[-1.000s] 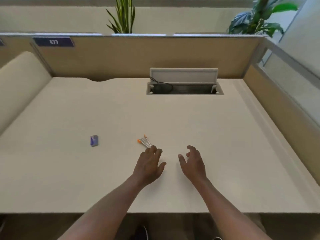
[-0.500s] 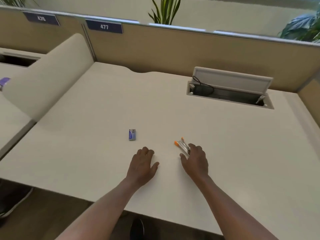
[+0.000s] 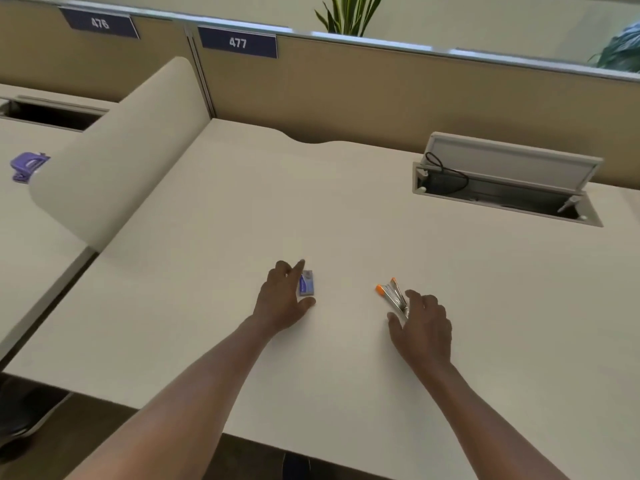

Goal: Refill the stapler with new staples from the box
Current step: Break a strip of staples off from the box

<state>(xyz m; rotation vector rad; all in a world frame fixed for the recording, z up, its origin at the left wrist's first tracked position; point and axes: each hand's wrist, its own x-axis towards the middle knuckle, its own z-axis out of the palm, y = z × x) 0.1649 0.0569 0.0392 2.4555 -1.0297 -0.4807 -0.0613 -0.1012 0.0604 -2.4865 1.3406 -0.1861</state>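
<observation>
A small blue staple box (image 3: 307,283) lies flat on the cream desk (image 3: 346,209). My left hand (image 3: 282,299) lies around the box's left side, one finger reaching past its top and the thumb just under it; the fingers are spread. To the right lies a small silver stapler (image 3: 391,295) with orange ends, hinged apart in a V. My right hand (image 3: 420,325) rests on the desk with its fingertips touching the stapler's near end, fingers apart. Neither object is lifted.
An open cable hatch (image 3: 505,181) with a raised lid sits at the back right. A curved cream divider (image 3: 114,150) borders the desk on the left; beyond it, a purple hole punch (image 3: 27,166) lies on the neighbouring desk. Brown partition panels run along the back.
My left hand has moved left, from beside the stapler to the staple box. My right hand has come to the stapler's near end. The camera has swung left.
</observation>
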